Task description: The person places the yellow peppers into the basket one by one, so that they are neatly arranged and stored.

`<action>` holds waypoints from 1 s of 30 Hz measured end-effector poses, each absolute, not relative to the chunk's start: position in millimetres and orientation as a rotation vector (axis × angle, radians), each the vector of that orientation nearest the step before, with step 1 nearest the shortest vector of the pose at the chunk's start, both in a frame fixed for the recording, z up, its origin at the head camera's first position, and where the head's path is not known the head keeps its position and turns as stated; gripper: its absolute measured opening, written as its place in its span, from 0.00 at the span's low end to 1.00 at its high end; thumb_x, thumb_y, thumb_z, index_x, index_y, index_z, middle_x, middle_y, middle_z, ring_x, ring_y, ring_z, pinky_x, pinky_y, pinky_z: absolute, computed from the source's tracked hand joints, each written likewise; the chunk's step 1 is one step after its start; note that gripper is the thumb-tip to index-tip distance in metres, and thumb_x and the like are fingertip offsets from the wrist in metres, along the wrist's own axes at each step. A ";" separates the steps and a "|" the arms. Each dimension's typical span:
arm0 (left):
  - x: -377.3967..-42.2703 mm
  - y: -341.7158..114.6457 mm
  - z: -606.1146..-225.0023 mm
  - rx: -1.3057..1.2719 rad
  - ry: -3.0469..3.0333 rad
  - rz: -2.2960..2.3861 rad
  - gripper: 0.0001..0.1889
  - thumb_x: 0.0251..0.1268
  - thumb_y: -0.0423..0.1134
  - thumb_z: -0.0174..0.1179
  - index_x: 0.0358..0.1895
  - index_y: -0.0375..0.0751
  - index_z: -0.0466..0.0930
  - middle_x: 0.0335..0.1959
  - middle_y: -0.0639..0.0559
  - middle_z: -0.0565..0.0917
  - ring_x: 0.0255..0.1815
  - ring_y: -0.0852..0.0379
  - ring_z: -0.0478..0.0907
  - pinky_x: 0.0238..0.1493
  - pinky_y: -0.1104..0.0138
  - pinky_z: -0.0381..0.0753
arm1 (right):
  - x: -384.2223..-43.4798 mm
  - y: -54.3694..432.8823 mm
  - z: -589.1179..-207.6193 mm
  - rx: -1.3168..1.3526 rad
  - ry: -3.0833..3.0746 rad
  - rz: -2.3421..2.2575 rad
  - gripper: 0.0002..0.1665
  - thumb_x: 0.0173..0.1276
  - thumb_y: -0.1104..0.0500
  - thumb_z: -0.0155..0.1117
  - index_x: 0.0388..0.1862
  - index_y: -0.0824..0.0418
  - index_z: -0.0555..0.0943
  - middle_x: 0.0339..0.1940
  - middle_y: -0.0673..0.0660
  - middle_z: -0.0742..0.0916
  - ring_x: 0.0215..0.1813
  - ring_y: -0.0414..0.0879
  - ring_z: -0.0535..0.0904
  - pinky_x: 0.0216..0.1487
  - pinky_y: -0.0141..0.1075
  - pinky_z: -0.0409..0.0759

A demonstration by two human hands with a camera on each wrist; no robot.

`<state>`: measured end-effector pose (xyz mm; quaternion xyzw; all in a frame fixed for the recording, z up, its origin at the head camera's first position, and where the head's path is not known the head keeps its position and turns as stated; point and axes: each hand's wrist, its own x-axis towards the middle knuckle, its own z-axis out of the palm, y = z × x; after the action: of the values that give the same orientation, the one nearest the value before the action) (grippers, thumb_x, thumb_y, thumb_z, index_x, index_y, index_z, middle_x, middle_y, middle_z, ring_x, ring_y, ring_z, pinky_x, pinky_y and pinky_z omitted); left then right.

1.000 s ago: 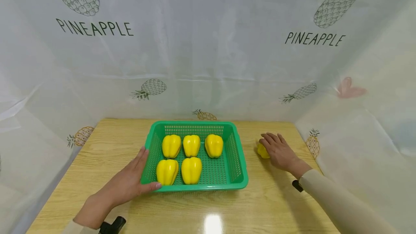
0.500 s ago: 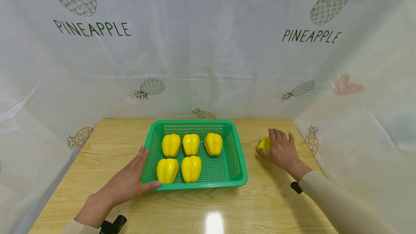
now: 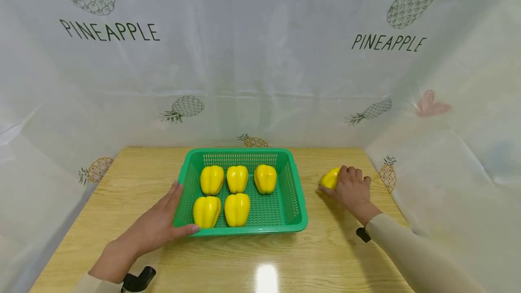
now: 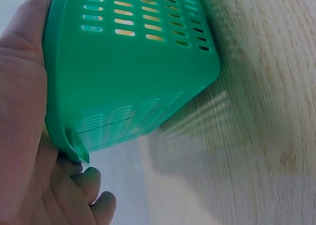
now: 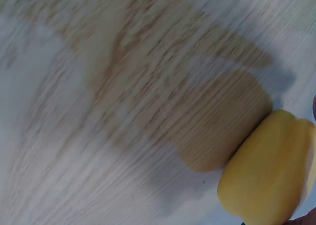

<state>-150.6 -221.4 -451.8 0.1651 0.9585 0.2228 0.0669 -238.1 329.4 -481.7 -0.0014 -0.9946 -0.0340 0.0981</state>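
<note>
My left hand [image 3: 156, 223] lies against the near left corner of a green plastic basket [image 3: 301, 193], fingers extended along its left side and thumb over the front rim. The left wrist view shows the slotted basket wall [image 4: 133, 62] close up, with the palm at the rim. Several yellow bell peppers sit inside, two in the front row and three behind. Right of the basket, my right hand [image 3: 353, 191] grips another yellow bell pepper [image 3: 330, 178], thumb on its near side and fingers over its far right side. That pepper [image 5: 266, 170] is tilted close over the wood in the right wrist view.
The wooden table [image 3: 228, 266] ends at a pale plastic curtain [image 3: 260, 67] printed with pineapples, which hangs behind and along both sides. Inside the basket, bare mesh floor [image 3: 266, 211] shows at the front right.
My right hand has shifted over the loose pepper and closed round it, leaving more of the pepper showing on the left. The left hand and basket keep their places; the head view shifts slightly.
</note>
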 end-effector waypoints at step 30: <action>-148.7 -219.6 -450.7 0.467 2.862 0.724 0.68 0.62 0.77 0.62 0.86 0.30 0.39 0.87 0.30 0.42 0.81 0.23 0.56 0.70 0.31 0.69 | -250.2 338.1 -464.6 0.427 -3.100 -0.114 0.62 0.59 0.42 0.84 0.76 0.74 0.59 0.65 0.75 0.78 0.65 0.73 0.75 0.56 0.68 0.80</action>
<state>-148.7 -219.6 -450.7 0.1558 0.9548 0.2414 0.0764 -250.2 338.1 -464.6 0.1363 -0.9900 -0.0363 0.0050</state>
